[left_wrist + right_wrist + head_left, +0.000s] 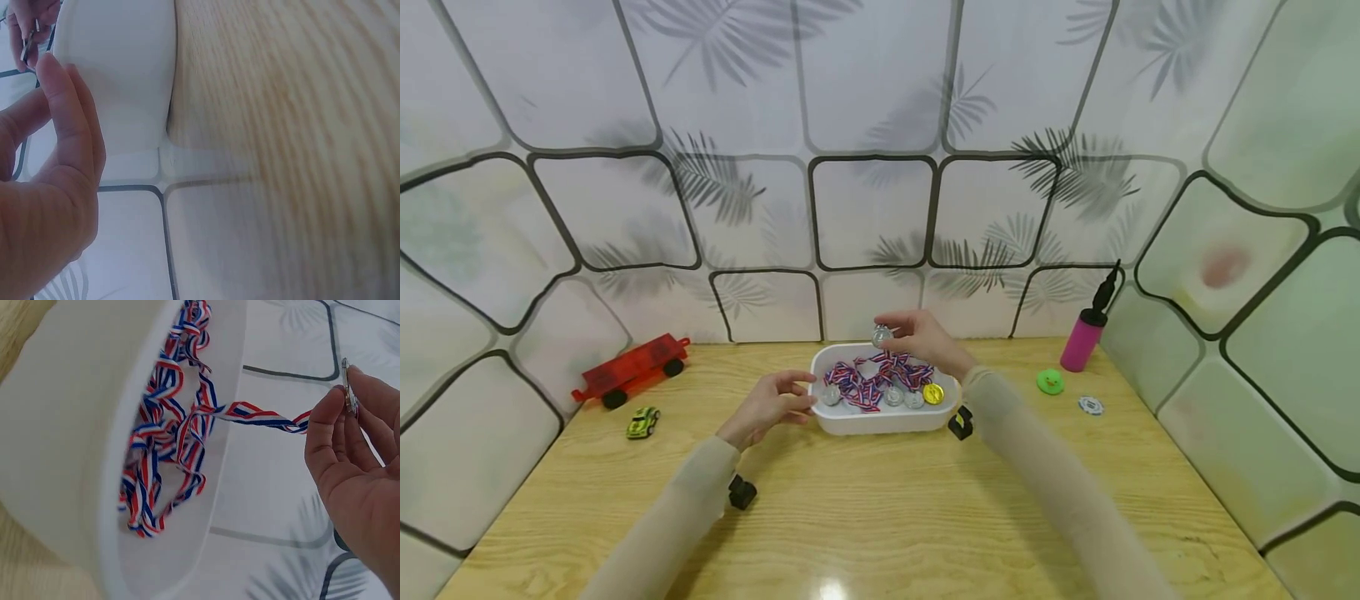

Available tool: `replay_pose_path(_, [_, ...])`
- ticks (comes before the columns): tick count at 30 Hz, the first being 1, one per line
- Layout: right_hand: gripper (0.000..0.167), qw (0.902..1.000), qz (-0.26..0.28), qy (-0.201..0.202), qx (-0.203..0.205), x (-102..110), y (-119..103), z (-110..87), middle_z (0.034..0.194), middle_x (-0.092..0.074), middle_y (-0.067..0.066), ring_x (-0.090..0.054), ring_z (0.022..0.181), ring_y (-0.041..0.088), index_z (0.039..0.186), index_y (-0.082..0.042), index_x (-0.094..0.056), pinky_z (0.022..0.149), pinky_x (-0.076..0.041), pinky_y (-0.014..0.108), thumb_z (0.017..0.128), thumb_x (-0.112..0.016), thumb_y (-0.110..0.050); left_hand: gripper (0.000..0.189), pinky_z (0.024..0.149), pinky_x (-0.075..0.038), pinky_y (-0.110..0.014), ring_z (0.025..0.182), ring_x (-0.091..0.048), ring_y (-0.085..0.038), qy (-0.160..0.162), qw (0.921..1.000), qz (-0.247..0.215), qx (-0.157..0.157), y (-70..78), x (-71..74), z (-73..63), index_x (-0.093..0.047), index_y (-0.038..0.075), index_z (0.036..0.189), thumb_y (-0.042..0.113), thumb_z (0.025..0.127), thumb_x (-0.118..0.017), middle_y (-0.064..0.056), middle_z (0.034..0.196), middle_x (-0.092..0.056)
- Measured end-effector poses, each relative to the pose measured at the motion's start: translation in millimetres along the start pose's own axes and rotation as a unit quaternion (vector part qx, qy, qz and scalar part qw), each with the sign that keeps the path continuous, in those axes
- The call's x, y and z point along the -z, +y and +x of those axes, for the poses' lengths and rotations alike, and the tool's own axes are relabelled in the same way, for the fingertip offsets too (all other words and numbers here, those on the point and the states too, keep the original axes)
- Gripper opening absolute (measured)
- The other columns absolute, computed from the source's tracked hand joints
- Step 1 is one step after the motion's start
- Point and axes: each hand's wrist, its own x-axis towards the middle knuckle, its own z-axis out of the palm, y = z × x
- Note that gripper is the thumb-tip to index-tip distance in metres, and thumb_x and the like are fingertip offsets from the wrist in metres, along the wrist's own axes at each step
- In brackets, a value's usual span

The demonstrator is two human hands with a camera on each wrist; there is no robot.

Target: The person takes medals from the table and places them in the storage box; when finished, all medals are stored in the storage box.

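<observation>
My right hand (pixel 921 337) pinches a silver medal (pixel 882 335) between thumb and fingers above the back rim of a white plastic tub (pixel 880 425). From that medal a red, white and blue ribbon (pixel 256 416) stretches down into the tangle in the tub. Several more silver medals (pixel 892 396) and one gold medal (pixel 933 393) lie inside along the front, among bunched ribbons (pixel 165 434). At the tub's left end is my left hand (pixel 772 404), fingers extended with the tips right at its rim. In the left wrist view its fingers (pixel 69 119) overlap the outer wall.
Left on the wooden table are a red toy trailer (pixel 636 371) and a small yellow-green toy car (pixel 643 422). To the right stand a pink and black hand pump (pixel 1084 337), a green duck toy (pixel 1050 382) and a poker chip (pixel 1091 406). A patterned curtain (pixel 872 217) closes the back.
</observation>
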Motion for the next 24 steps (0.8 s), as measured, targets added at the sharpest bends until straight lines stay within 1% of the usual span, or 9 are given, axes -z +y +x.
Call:
replay_pose_path(5, [0.046, 1.0, -0.001, -0.005, 0.006, -16, 6, 8.8, 0.132, -0.061, 0.016, -0.065, 0.105, 0.025, 0.135, -0.001, -0.057, 0.09, -0.056, 0.036, 0.091, -0.068, -0.006, 0.049, 0.07, -0.061, -0.032, 0.076, -0.068, -0.016, 0.002, 1.0, -0.001, 0.005, 1.1, -0.5, -1.0, -0.048, -0.007, 0.137, -0.001, 0.091, -0.065, -0.009, 0.095, -0.057])
replay_pose_path(8, [0.044, 0.9999, -0.005, -0.016, 0.001, -24, 8, 12.5, 0.132, -0.061, 0.017, -0.066, 0.106, 0.028, 0.135, -0.002, -0.057, 0.09, -0.057, 0.04, 0.092, -0.066, -0.004, 0.049, 0.07, -0.061, -0.033, 0.076, -0.068, -0.016, 0.001, 1.0, -0.002, 0.005, 1.3, -1.1, -1.1, -0.047, -0.007, 0.137, -0.001, 0.091, -0.065, -0.008, 0.095, -0.057])
replay_pose_path(11, [0.043, 0.9995, -0.014, -0.028, -0.004, -32, 10, 16.0, 0.133, -0.061, 0.016, -0.066, 0.105, 0.027, 0.134, -0.002, -0.058, 0.087, -0.058, 0.038, 0.092, -0.064, -0.002, 0.049, 0.07, -0.061, -0.033, 0.075, -0.068, -0.016, 0.002, 1.0, -0.004, 0.005, 0.8, -1.2, -0.9, -0.047, -0.008, 0.137, -0.001, 0.091, -0.064, -0.008, 0.094, -0.057])
replay_pose_path(13, [0.043, 0.9992, -0.016, -0.035, -0.007, -38, 13, 17.8, 0.132, -0.061, 0.018, -0.066, 0.104, 0.027, 0.133, 0.001, -0.057, 0.085, -0.058, 0.037, 0.091, -0.064, 0.001, 0.049, 0.07, -0.061, -0.033, 0.075, -0.068, -0.016, 0.002, 1.0, -0.004, 0.004, 0.1, -0.7, -0.7, -0.047, -0.008, 0.137, -0.001, 0.091, -0.064, -0.008, 0.094, -0.058])
replay_pose_path(17, [0.041, 0.9985, -0.016, -0.051, -0.014, -46, 22, 19.2, 0.133, -0.06, 0.02, -0.066, 0.105, 0.026, 0.132, 0.005, -0.057, 0.085, -0.058, 0.038, 0.091, -0.062, 0.004, 0.049, 0.069, -0.061, -0.032, 0.076, -0.069, -0.016, 0.001, 1.0, -0.003, 0.0, -0.2, -0.6, -0.6, -0.047, -0.008, 0.137, -0.001, 0.092, -0.064, -0.008, 0.094, -0.058])
replay_pose_path(19, [0.04, 0.9977, -0.017, -0.06, -0.028, -49, 25, 18.7, 0.133, -0.06, 0.02, -0.066, 0.105, 0.027, 0.131, 0.004, -0.058, 0.086, -0.058, 0.039, 0.092, -0.062, 0.003, 0.049, 0.069, -0.061, -0.031, 0.076, -0.069, -0.016, 0.0, 1.0, -0.004, 0.0, 0.2, -0.8, -0.9, -0.047, -0.008, 0.137, -0.001, 0.091, -0.064, -0.008, 0.094, -0.059])
replay_pose_path(20, [0.039, 0.9972, -0.019, -0.063, -0.036, -50, 27, 18.7, 0.131, -0.062, 0.019, -0.066, 0.102, 0.027, 0.131, 0.002, -0.059, 0.085, -0.058, 0.039, 0.092, -0.062, 0.003, 0.049, 0.069, -0.061, -0.031, 0.076, -0.069, -0.016, 0.001, 1.0, -0.004, 0.0, 0.5, -1.0, -1.0, -0.047, -0.008, 0.137, -0.001, 0.091, -0.064, -0.008, 0.094, -0.059])
replay_pose_path(24, [0.036, 0.9952, -0.031, -0.075, -0.054, -54, 36, 19.4, 0.125, -0.066, 0.017, -0.066, 0.09, 0.018, 0.127, -0.001, -0.063, 0.078, -0.058, 0.033, 0.092, -0.062, 0.001, 0.049, 0.068, -0.061, -0.031, 0.075, -0.069, -0.016, 0.004, 1.0, -0.005, 0.001, 1.0, -1.0, -1.7, -0.047, -0.008, 0.137, -0.002, 0.091, -0.065, -0.008, 0.093, -0.059])
